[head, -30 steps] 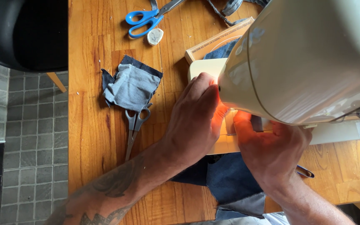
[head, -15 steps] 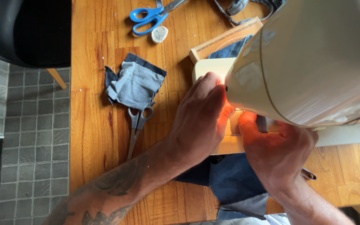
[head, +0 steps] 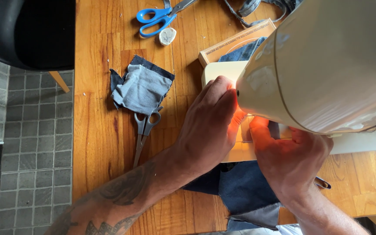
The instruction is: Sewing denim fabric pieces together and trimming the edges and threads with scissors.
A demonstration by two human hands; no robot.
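Pressing down beneath the head of the cream sewing machine [head: 327,65], the left hand [head: 209,126] and right hand [head: 290,159] lie flat on the denim fabric [head: 244,187], fingers spread and closed on nothing, steadying it on the lit machine bed while the rest hangs off the counter [head: 105,143]. Compared with a second ago, both hands have barely shifted, suggesting slow, careful feeding. Grey scissors [head: 144,130], a denim scrap [head: 142,89] and blue scissors [head: 157,17] lie to the left.

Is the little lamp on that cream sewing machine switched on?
On: the fingers under the cream sewing machine glow bright orange.
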